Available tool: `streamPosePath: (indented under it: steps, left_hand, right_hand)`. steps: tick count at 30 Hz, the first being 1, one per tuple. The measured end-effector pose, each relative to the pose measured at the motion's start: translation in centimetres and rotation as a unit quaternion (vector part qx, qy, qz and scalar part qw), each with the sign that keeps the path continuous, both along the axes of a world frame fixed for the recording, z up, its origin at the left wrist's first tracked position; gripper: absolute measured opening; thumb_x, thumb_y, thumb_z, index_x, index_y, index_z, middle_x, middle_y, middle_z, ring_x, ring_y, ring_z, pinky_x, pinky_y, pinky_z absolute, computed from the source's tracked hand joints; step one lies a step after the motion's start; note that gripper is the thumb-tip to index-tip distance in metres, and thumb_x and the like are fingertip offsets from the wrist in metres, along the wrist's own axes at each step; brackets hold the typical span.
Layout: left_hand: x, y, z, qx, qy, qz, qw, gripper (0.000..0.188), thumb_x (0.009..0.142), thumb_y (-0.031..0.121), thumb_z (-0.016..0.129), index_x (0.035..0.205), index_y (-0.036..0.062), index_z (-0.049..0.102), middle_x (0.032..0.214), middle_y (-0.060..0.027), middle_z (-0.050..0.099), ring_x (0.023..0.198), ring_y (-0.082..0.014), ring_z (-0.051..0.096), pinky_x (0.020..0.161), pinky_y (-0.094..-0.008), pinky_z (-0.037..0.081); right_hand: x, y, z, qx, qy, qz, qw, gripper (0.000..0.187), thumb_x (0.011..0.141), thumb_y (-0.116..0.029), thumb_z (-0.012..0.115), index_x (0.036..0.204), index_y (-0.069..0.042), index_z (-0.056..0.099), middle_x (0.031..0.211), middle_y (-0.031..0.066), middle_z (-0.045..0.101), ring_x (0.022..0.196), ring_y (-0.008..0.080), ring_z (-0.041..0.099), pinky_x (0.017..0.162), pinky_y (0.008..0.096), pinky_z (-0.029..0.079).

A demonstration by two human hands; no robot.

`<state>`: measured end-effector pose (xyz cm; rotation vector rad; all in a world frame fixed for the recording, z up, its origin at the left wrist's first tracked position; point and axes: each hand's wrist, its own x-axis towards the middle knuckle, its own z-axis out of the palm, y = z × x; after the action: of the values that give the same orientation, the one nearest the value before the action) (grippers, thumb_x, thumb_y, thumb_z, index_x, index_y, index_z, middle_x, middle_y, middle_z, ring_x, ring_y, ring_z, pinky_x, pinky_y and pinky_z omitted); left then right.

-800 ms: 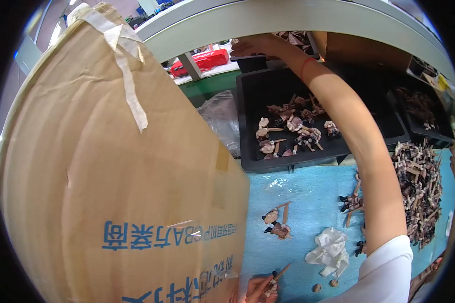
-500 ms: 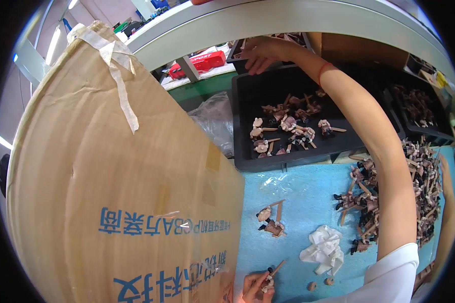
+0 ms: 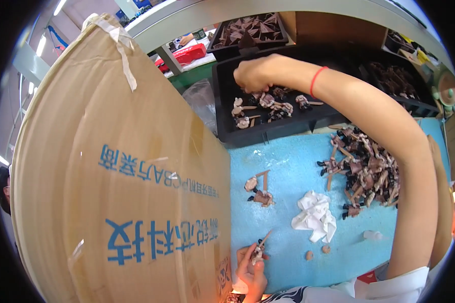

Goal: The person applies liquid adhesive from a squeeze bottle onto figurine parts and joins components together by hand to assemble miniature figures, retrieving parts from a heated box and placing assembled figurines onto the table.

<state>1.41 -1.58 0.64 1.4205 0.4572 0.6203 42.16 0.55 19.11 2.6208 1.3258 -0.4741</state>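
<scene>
My left hand [image 3: 250, 275], low in the view beside the cardboard box, pinches a small figurine [image 3: 258, 254] with a thin tan stick pointing up from it. My right arm, with a red band at the wrist, reaches across to the black tray [image 3: 247, 137]. There my right hand [image 3: 255, 74] is curled with its fingers down at the back of several painted figurines [image 3: 268, 101]; what its fingers hold is hidden. On the blue mat lie another figurine [image 3: 262, 198] and a round tan piece [image 3: 251, 184] above it.
A large cardboard box [image 3: 136, 166] walls off the left. A heap of figurines [image 3: 366, 166] covers the mat's right. White crumpled tissue [image 3: 314, 217] and two round bits [image 3: 309, 255] lie nearer. Behind stands a bin of brown pieces [image 3: 250, 30]. Another person's forearm [image 3: 444, 217] shows far right.
My right hand has come back from the far bin, fingers spread then, and is now curled over the figurines in the tray. My left hand keeps its figurine. The whole view has shifted.
</scene>
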Motion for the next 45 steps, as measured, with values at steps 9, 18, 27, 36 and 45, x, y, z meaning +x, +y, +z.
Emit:
streamPosePath:
  steps: [9, 18, 27, 36, 45]
  left_hand:
    - [-0.4, -0.3, -0.1, -0.051, -0.025, -0.006, 0.998, 0.055, 0.082, 0.036, 0.062, 0.115, -0.0062, 0.052, 0.100, -0.0092, 0.051, 0.088, -0.0198, 0.055, 0.064, -0.0293, 0.046]
    - [-1.0, -0.2, -0.7, -0.042, -0.067, -0.003, 0.997, 0.059, 0.082, 0.038, 0.062, 0.118, -0.0063, 0.049, 0.099, -0.0102, 0.057, 0.085, -0.0161, 0.056, 0.065, -0.0261, 0.046]
    - [-1.7, -0.3, -0.5, -0.018, -0.113, 0.013, 0.993, 0.053, 0.084, 0.034, 0.060, 0.117, -0.0062, 0.050, 0.098, -0.0078, 0.055, 0.083, -0.0159, 0.056, 0.062, -0.0251, 0.046]
    - [-1.3, -0.9, 0.0, 0.046, -0.108, 0.004, 0.993, 0.043, 0.086, 0.029, 0.059, 0.113, -0.0034, 0.055, 0.095, -0.0065, 0.048, 0.084, -0.0150, 0.052, 0.062, -0.0252, 0.047]
    - [-1.7, -5.3, 2.5, 0.011, -0.146, 0.009, 0.989, 0.038, 0.087, 0.025, 0.055, 0.111, -0.0038, 0.055, 0.093, -0.0097, 0.049, 0.081, -0.0173, 0.053, 0.061, -0.0268, 0.046]
  right_hand:
    - [-15.1, -7.4, -0.1, -0.025, -0.049, 0.153, 0.987, 0.014, 0.071, -0.009, 0.058, 0.081, -0.002, 0.065, 0.079, 0.0158, 0.064, 0.078, 0.0314, 0.064, 0.064, 0.0397, 0.052]
    - [-26.1, -12.8, 1.0, 0.071, -0.021, 0.160, 0.984, 0.009, 0.071, -0.008, 0.058, 0.075, 0.000, 0.061, 0.066, 0.0142, 0.061, 0.068, 0.0286, 0.063, 0.056, 0.0378, 0.051]
    - [-34.4, -18.2, -3.6, 0.308, 0.184, 0.009, 0.933, 0.030, 0.079, -0.011, 0.058, 0.108, -0.002, 0.054, 0.082, 0.0143, 0.062, 0.076, 0.0328, 0.061, 0.061, 0.0390, 0.049]
    - [-38.4, -22.7, -11.9, 0.538, 0.255, -0.155, 0.788, 0.016, 0.080, -0.002, 0.057, 0.095, -0.001, 0.064, 0.081, 0.0104, 0.067, 0.064, 0.0195, 0.065, 0.056, 0.0273, 0.051]
    - [-39.2, -25.1, -16.6, 0.608, 0.321, -0.234, 0.687, 0.016, 0.083, 0.001, 0.052, 0.094, 0.003, 0.063, 0.076, 0.0110, 0.066, 0.060, 0.0153, 0.064, 0.052, 0.0236, 0.050]
